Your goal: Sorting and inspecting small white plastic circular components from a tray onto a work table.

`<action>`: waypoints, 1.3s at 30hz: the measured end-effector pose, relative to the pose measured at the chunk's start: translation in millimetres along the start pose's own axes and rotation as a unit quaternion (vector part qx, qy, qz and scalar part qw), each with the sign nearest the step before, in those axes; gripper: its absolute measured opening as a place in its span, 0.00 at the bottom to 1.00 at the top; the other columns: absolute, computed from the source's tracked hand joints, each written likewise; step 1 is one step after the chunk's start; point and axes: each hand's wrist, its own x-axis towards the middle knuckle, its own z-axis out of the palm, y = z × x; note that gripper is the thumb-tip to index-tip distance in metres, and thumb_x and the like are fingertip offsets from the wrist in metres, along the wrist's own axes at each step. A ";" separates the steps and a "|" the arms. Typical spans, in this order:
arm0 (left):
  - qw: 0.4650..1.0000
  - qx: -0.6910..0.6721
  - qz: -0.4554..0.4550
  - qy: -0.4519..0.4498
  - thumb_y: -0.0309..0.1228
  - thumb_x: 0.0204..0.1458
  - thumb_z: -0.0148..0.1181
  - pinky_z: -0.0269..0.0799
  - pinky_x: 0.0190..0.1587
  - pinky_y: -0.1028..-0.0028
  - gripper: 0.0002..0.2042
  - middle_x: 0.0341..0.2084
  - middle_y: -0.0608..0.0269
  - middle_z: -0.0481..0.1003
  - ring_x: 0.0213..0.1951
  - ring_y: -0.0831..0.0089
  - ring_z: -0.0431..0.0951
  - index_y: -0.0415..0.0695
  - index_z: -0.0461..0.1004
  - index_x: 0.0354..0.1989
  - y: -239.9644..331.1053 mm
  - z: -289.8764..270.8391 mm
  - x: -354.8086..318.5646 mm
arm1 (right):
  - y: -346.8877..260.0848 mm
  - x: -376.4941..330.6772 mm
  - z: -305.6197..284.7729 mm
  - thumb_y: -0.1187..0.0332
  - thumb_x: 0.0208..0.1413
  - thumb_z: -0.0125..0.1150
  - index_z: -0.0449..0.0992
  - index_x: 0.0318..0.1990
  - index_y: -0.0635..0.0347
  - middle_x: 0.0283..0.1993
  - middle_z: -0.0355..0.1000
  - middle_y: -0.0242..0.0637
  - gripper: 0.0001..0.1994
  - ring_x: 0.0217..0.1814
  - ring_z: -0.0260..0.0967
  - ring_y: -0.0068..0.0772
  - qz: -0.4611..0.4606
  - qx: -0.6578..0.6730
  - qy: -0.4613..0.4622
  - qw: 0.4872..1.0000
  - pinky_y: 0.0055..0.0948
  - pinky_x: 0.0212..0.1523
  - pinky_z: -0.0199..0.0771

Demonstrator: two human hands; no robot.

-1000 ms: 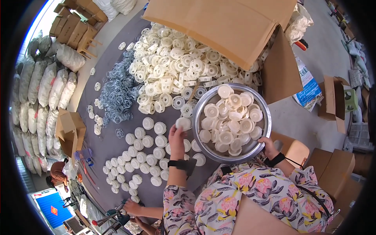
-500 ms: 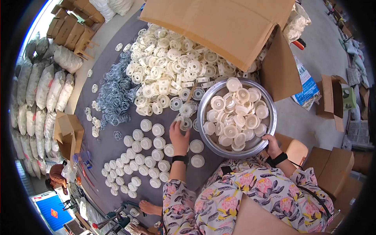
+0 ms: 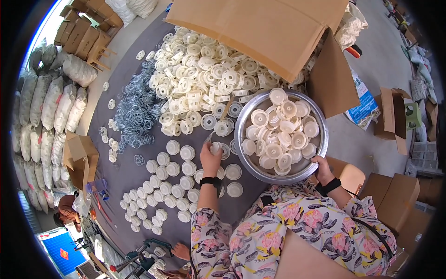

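Observation:
My right hand (image 3: 324,171) grips the lower right rim of a wide metal basin (image 3: 240,156). Cream-coloured round plastic caps (image 3: 283,135) are heaped inside it. To the left of the basin, the fingers of my left hand (image 3: 211,159) are curled round a small white round plastic piece (image 3: 215,147), partly hidden by them. White flanged rings (image 3: 209,122) lie just beyond that hand. Rows of assembled white round pieces (image 3: 178,190) stand on the dark tabletop (image 3: 158,253) to its left and below, with a few more between the hand and the basin.
A large heap of white plastic rings (image 3: 200,74) fills the far table, beside a pile of grey-blue wire rings (image 3: 134,109). An open cardboard box (image 3: 251,28) overhangs the heap. At lower left, another person's hand (image 3: 181,251) is near a green hand tool (image 3: 155,244).
My left hand has drawn back slightly from the loose rings with a white piece in its fingers. The basin stays nearly in place. The other person's hand has shifted a little.

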 end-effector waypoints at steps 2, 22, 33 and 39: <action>0.988 -0.144 -0.062 0.006 0.29 0.37 0.64 0.66 0.46 0.61 0.21 0.36 0.48 0.72 0.40 0.53 0.72 0.38 0.69 0.42 -8.5 0.8 -1.5 | 0.5 -1.6 1.8 0.74 0.38 0.54 0.71 0.43 0.66 0.36 0.71 0.36 0.19 0.39 0.69 0.34 -0.002 0.001 -0.004 1.000 0.31 0.45 0.69; 0.981 0.029 0.177 0.067 0.30 0.36 0.67 0.63 0.49 0.62 0.24 0.43 0.53 0.68 0.47 0.54 0.67 0.42 0.69 0.46 12.7 -43.9 -42.0 | 20.2 -48.2 -1.4 0.72 0.41 0.53 0.69 0.45 0.67 0.39 0.71 0.39 0.19 0.39 0.70 0.34 -0.001 -0.004 0.033 0.999 0.32 0.44 0.71; 0.914 0.141 0.349 -0.151 0.27 0.34 0.62 0.63 0.44 0.65 0.24 0.39 0.59 0.69 0.43 0.61 0.68 0.45 0.69 0.45 100.5 -17.6 -67.1 | 38.1 -43.9 -10.3 0.73 0.40 0.54 0.70 0.44 0.66 0.38 0.72 0.37 0.19 0.39 0.70 0.33 0.005 0.022 -0.007 1.000 0.30 0.44 0.71; 0.975 -0.201 0.059 -0.074 0.24 0.38 0.63 0.66 0.49 0.65 0.24 0.42 0.53 0.69 0.44 0.56 0.70 0.38 0.67 0.48 56.7 -7.3 -43.3 | 13.1 -27.6 -49.0 0.72 0.40 0.54 0.70 0.43 0.66 0.35 0.72 0.38 0.19 0.36 0.71 0.34 0.006 -0.008 0.016 1.000 0.32 0.43 0.72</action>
